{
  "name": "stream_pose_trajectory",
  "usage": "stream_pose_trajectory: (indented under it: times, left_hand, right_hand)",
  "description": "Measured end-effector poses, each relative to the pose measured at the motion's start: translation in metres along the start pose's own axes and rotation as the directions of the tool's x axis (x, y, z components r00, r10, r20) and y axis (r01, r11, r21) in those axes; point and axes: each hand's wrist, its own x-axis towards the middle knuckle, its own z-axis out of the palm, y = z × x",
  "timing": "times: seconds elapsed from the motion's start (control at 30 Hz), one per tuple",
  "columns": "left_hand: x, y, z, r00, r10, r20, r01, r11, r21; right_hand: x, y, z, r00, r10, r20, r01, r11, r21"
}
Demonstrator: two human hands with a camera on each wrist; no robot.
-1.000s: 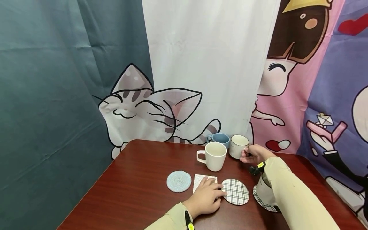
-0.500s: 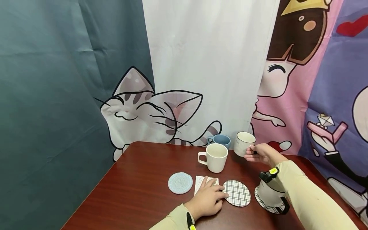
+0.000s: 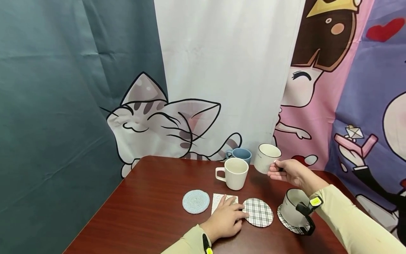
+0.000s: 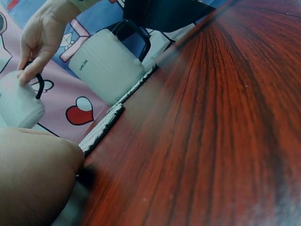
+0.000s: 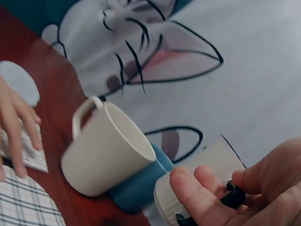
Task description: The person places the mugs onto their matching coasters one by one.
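My right hand (image 3: 295, 171) pinches the black handle (image 5: 233, 195) of a ribbed white mug with a dark rim (image 3: 267, 157), which appears raised off the table at the back right. Thumb and fingers meet on that handle in the right wrist view. My left hand (image 3: 223, 220) lies flat with fingers spread. It rests over a white speckled square coaster (image 3: 216, 200), partly hidden, and its fingertips touch the edge of a round plaid coaster (image 3: 260, 212).
Left of the held mug stand a cream mug (image 3: 236, 174) and, behind it, a blue cup (image 3: 241, 154). Below my right forearm a black-handled white mug (image 3: 293, 210) sits on another plaid coaster (image 3: 282, 218). A round pale-blue coaster (image 3: 196, 201) lies left on the wooden table (image 3: 152, 204).
My right hand has taken the dark-rimmed mug by its handle and lifted it slightly, clear of the blue cup's side. My left hand has stayed on the coasters.
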Motion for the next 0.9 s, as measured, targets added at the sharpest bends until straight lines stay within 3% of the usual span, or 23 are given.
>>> stream_pose_trajectory:
  times: [0.63, 0.9]
  left_hand:
    - [-0.001, 0.001, -0.003, 1.0, 0.031, -0.006, -0.03, 0.997, 0.073]
    - [-0.001, 0.001, -0.005, 1.0, 0.014, 0.016, -0.014, 1.0, 0.024]
  right_hand:
    - [-0.062, 0.029, 0.034, 0.998, -0.056, 0.04, 0.056, 0.998, -0.007]
    - [-0.077, 0.047, 0.042, 0.997, -0.053, 0.048, 0.053, 0.999, -0.004]
